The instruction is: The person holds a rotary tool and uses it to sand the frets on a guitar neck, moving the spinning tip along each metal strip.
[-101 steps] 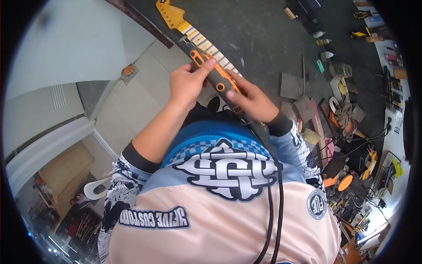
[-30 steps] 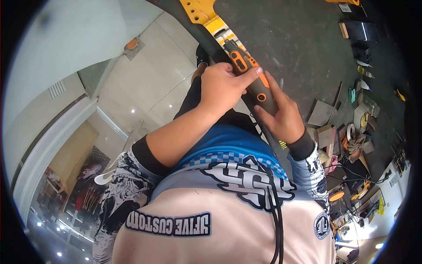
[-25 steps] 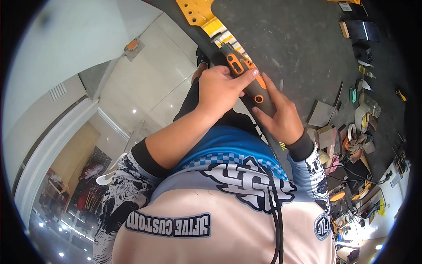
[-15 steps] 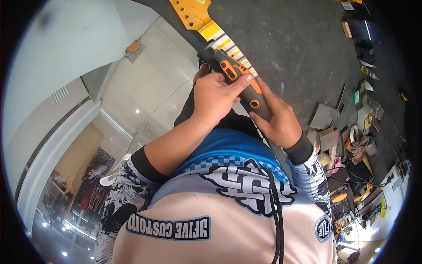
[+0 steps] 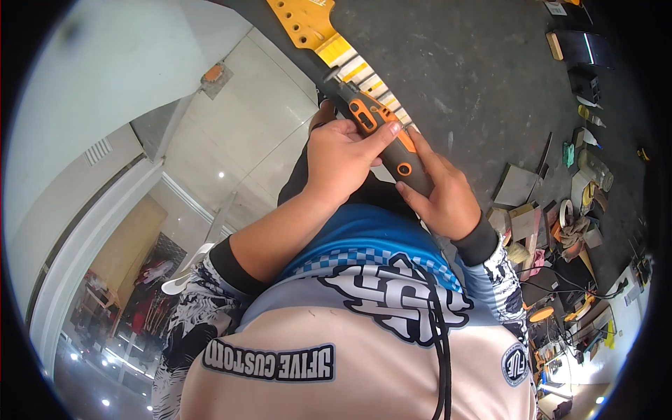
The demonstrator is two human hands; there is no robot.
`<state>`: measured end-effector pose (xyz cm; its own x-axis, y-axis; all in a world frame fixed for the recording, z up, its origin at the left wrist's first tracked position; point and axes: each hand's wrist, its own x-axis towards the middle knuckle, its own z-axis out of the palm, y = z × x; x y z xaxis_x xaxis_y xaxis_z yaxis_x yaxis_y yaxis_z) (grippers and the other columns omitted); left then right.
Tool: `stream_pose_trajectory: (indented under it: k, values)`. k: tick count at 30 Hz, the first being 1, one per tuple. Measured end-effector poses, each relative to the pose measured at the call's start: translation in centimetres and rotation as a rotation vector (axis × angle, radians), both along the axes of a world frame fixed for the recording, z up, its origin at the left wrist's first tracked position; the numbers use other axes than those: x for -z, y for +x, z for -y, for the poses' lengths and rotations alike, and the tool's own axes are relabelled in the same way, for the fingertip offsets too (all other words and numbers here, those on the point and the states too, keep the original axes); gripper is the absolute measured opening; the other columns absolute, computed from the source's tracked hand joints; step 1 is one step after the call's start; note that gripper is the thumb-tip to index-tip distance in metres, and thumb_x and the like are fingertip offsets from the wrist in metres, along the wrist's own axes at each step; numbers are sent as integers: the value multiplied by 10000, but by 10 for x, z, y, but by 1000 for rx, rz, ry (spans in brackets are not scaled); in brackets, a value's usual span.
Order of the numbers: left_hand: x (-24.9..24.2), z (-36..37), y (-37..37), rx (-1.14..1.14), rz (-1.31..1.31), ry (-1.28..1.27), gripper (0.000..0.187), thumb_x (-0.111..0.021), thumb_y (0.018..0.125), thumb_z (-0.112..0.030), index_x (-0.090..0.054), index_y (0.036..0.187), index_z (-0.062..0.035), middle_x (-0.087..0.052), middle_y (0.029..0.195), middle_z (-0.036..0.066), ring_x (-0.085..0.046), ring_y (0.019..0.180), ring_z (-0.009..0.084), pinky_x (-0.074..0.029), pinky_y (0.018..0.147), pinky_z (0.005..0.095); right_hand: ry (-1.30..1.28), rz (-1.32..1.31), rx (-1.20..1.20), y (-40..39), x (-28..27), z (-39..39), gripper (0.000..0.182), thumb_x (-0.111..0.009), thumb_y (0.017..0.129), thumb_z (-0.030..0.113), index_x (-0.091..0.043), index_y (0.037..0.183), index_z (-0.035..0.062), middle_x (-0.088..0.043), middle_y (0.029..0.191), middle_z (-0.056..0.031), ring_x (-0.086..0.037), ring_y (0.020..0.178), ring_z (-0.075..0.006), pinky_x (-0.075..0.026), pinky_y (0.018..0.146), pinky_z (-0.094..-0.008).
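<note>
A black and orange rotary tool (image 5: 404, 148) lies slantwise between my hands, a small disc at its far tip. My left hand (image 5: 341, 159) is closed around its left side, thumb pressed on the orange part of the body. Around the rear end, my right hand (image 5: 448, 199) grips the tool, index finger stretched along the right side and thumb beneath. Alongside and beyond the tool runs a guitar neck (image 5: 306, 26) with a yellow headstock. Pale strips cover its fretboard (image 5: 371, 80) between the dark frets, and the tool's tip overlaps the fretboard's left edge.
The dark worktop (image 5: 469, 63) extends right of the neck. Along its right side lie a flat dark block (image 5: 516, 183), small bottles (image 5: 589, 138), a black-screened device (image 5: 584, 47), and piled scraps with cables (image 5: 595, 290). Floor tiles (image 5: 255, 91) show at left.
The tool and both hands have barely moved; the tool's tip sits very slightly further left. The grip of both hands is the same.
</note>
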<state>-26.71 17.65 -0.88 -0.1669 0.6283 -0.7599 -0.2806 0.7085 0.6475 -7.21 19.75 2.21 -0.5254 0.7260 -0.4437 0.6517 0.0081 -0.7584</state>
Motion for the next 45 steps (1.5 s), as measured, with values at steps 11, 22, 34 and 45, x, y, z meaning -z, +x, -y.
stream_pose_trajectory:
  k: [11,22,34,45]
  values:
    - [1,-4,1,12,-19,-26,380,-836,912,-253,-712,1032,86,-752,900,128,-731,733,115,-584,605,196,-34,12,3,-1,-1,-4,809,-772,851,151,-415,1574,91,-691,1015,-243,-716,879,-430,-566,777,-465]
    - [-2,-19,5,80,-57,-33,381,-840,908,-257,-715,997,91,-749,876,125,-724,711,109,-582,589,197,-41,-30,67,4,1,-8,833,-778,845,135,-400,1584,72,-708,1045,-274,-732,922,-431,-576,816,-445]
    - [-7,-47,16,128,-40,-18,416,-850,894,-281,-727,1002,102,-751,874,117,-715,710,95,-579,588,192,-54,-52,145,14,4,-19,834,-774,844,123,-395,1585,59,-709,1116,-286,-721,1023,-444,-575,880,-421]
    - [-17,2,19,86,-42,28,397,-846,900,-274,-728,1022,84,-749,889,105,-710,732,93,-589,609,200,-3,1,51,21,-16,11,840,-781,848,135,-395,1593,103,-696,1095,-257,-717,957,-413,-577,847,-437]
